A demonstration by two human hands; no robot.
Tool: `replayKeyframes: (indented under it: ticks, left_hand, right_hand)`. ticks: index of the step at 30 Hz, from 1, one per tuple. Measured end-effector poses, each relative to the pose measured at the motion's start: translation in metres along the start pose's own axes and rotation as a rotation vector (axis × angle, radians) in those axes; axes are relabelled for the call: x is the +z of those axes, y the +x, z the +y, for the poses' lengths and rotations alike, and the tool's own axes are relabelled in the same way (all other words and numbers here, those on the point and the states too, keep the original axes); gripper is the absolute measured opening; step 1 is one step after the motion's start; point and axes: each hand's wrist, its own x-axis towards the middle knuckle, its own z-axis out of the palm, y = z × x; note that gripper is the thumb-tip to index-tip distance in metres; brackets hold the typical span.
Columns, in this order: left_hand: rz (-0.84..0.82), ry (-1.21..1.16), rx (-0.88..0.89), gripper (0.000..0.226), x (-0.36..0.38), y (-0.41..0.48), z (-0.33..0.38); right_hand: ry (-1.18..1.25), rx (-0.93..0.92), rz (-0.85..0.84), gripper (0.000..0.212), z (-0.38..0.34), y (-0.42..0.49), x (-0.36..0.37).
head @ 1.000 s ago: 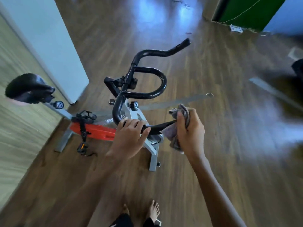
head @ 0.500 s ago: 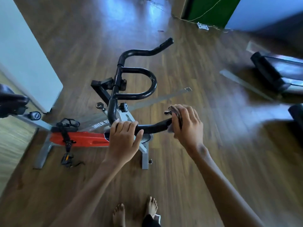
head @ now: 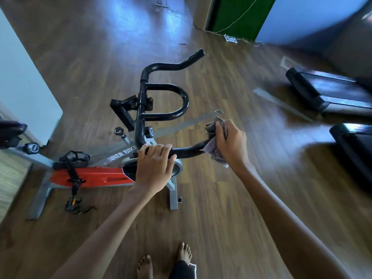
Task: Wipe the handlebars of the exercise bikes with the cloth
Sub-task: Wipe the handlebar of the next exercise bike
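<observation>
1. From the head view, a person stands barefoot on a dark wooden floor (head: 221,218), both arms reaching forward to an exercise bike (head: 90,176) with a red and grey frame.
2. The black handlebars (head: 184,101) rise from the bike's front post: a closed loop in the middle, one horn curving away toward the far side, and a near horn running toward the person's right.
3. The left hand (head: 154,168) sits on the near horn close to the post, its fingers (head: 159,150) curled over the top of the bar and grasping it.
4. The right hand (head: 231,146) is at the tip of that same horn, its fingers (head: 220,131) clenched round a grey-brown cloth (head: 217,156).
5. The cloth is bunched over the end of the bar, a fold sticking up above the hand and a corner hanging below it.
6. A round black knob (head: 150,131) sits on the post just beyond the left hand.
7. A pedal (head: 72,202) with a strap hangs low beside the red frame, and the black saddle (head: 10,129) shows at the left edge.
8. Two dark, low machines (head: 326,91) lie on the floor to the right, well apart from the bike; blur hides their detail.
9. A pale wall (head: 24,77) stands at the left, and a green panel (head: 241,15) at the far end.
10. The person's feet (head: 144,266) show at the bottom edge.
</observation>
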Motion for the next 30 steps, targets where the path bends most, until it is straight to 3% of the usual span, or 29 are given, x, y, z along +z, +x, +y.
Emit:
replayKeyframes:
  ticks: [1,2,4,6,7,9,11,12,15,17,20,22,25,30]
  left_hand:
    - [-0.011,-0.001,-0.003,0.037,-0.001,0.000,0.000]
    - [-0.017,-0.002,-0.010,0.038,-0.001,0.000,-0.001]
    - [-0.034,-0.006,-0.011,0.039,-0.001,0.001,0.000]
    - [-0.027,-0.008,-0.005,0.039,-0.001,0.001,0.000]
    - [-0.021,-0.007,0.000,0.039,-0.001,0.001,-0.001]
    - [-0.019,-0.013,0.011,0.037,0.000,0.001,-0.002]
    - [0.012,-0.019,0.016,0.035,0.002,0.000,-0.003]
    - [0.024,-0.018,0.018,0.035,0.003,0.000,-0.004]
    - [0.039,-0.010,0.028,0.034,0.005,0.000,-0.004]
    - [0.034,-0.007,0.028,0.035,0.005,-0.001,-0.005]
    - [0.034,0.001,0.036,0.038,0.005,-0.002,-0.005]
    - [0.028,-0.003,0.062,0.039,0.003,-0.002,-0.009]
    - [0.016,-0.022,0.087,0.038,0.000,-0.002,-0.012]
    - [0.045,-0.017,0.063,0.036,0.002,-0.003,-0.010]
  right_hand:
    - [0.019,0.119,-0.029,0.031,-0.004,0.003,0.002]
    - [-0.068,0.073,-0.043,0.032,-0.005,0.002,0.001]
    - [-0.317,-0.277,0.006,0.030,0.004,-0.007,0.001]
    - [-0.368,-0.534,0.023,0.027,0.018,-0.010,-0.002]
    - [-0.304,-0.497,-0.010,0.029,0.020,-0.007,-0.003]
    - [-0.046,-0.148,-0.079,0.035,0.005,0.001,-0.008]
    - [0.002,0.126,-0.085,0.034,-0.004,0.006,-0.009]
    - [-0.141,0.071,-0.038,0.032,-0.012,0.003,-0.012]
    - [-0.604,-0.444,0.313,0.024,-0.019,-0.020,-0.008]
    - [-0.834,-0.622,0.237,0.028,-0.013,-0.034,0.011]
    - [-1.075,-0.626,-0.085,0.048,-0.004,-0.053,0.047]
    - [-1.085,-0.665,-0.163,0.044,-0.003,-0.053,0.055]
    - [-1.109,-0.739,-0.038,0.033,0.001,-0.034,0.039]
    - [-0.994,-0.503,0.221,0.019,-0.002,-0.032,0.030]
